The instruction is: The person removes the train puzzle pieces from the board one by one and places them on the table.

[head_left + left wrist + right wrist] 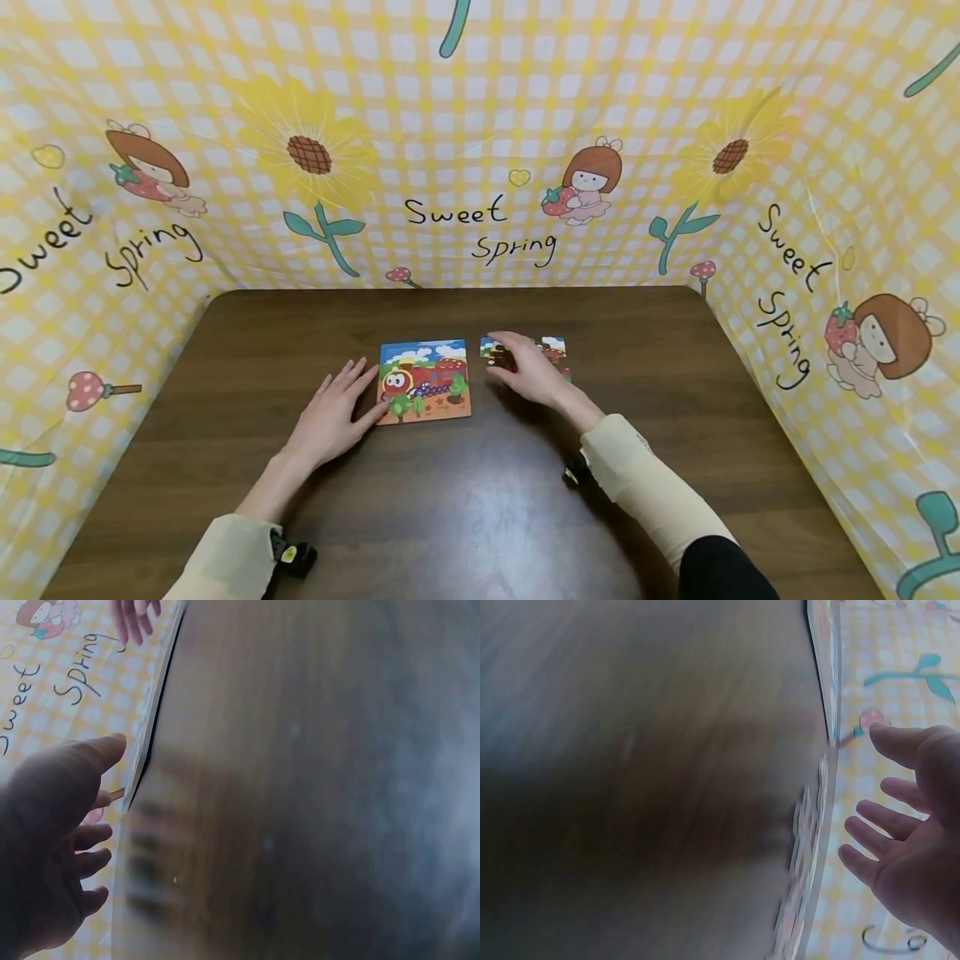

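A square picture board (423, 383) showing a cartoon train lies flat on the dark table. My left hand (330, 421) is at its left side, fingers spread and fairly straight, with the thumb by the lower left edge. To the right of the board lies a group of picture puzzle pieces (555, 346), partly hidden under my right hand (528, 371). That hand is over the pieces, thumb and fingers apart. In the right wrist view its fingers (870, 817) extend loosely with nothing gripped, and the jagged edges of the pieces (802, 840) show beside them.
The brown wooden table (450, 517) reaches back to a yellow checked cloth (450, 108) that hangs around it on the back, left and right. Black wrist cameras (296, 558) sit under both sleeves.
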A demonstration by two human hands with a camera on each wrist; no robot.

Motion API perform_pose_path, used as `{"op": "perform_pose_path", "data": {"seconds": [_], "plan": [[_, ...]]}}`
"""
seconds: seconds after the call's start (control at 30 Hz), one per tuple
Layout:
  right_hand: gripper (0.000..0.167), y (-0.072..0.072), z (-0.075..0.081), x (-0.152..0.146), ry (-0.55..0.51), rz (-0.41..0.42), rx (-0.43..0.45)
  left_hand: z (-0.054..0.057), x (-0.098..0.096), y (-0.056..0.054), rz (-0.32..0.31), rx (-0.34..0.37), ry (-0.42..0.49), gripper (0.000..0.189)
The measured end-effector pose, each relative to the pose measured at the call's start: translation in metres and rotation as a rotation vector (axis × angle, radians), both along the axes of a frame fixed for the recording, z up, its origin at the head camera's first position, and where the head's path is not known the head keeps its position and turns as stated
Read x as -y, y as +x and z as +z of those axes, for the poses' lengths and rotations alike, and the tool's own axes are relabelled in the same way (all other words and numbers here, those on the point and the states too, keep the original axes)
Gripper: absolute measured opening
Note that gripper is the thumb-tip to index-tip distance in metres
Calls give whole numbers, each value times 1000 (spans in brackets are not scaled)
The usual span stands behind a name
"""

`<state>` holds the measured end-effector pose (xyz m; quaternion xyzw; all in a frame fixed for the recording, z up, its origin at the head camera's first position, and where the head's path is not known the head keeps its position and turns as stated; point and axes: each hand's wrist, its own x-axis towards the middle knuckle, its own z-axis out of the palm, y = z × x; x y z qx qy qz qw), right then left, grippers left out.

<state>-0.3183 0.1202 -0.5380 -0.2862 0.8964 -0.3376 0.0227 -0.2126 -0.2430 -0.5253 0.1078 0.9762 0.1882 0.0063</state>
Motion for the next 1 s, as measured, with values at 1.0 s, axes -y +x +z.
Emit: {"op": "perform_pose_path", "data": {"seconds": [1.0], "plan": [[48,18,24,119,259,62,-41,-9,-7,0,-99,-29,24,67]]}}
